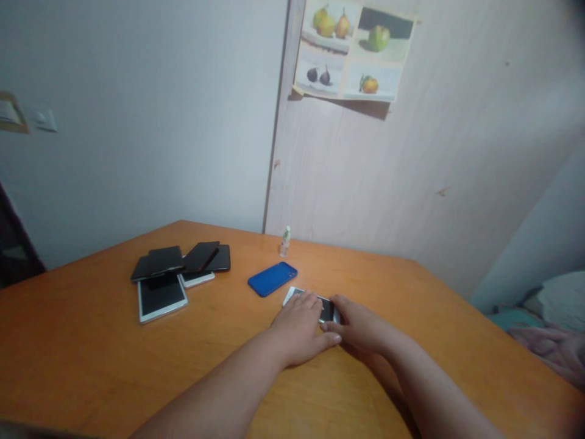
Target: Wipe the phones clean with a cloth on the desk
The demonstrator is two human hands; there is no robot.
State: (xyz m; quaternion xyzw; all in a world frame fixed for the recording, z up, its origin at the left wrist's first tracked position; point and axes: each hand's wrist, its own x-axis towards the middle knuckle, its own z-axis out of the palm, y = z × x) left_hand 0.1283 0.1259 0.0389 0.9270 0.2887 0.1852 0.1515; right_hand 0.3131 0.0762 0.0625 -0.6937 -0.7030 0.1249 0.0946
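Note:
A white-framed smartphone (327, 310) with a dark screen lies on the table in front of me. My left hand (299, 323) rests on its left part, fingers stretched out and flat, thumb held apart to the right. What is under those fingers, apart from the phone, is hidden. My right hand (354, 320) grips the phone's right end between thumb and fingers. Just beyond the phone, to the left, lies a blue phone case (273, 279). Behind that stands a small clear bottle (285, 242).
On the left of the orange wooden table (91, 341) is a pile of several black devices or cases (167, 260), with a white-framed tablet (162, 296) partly under them. A fruit print (354, 52) hangs on the wall behind. Bedding (562, 311) shows at far right.

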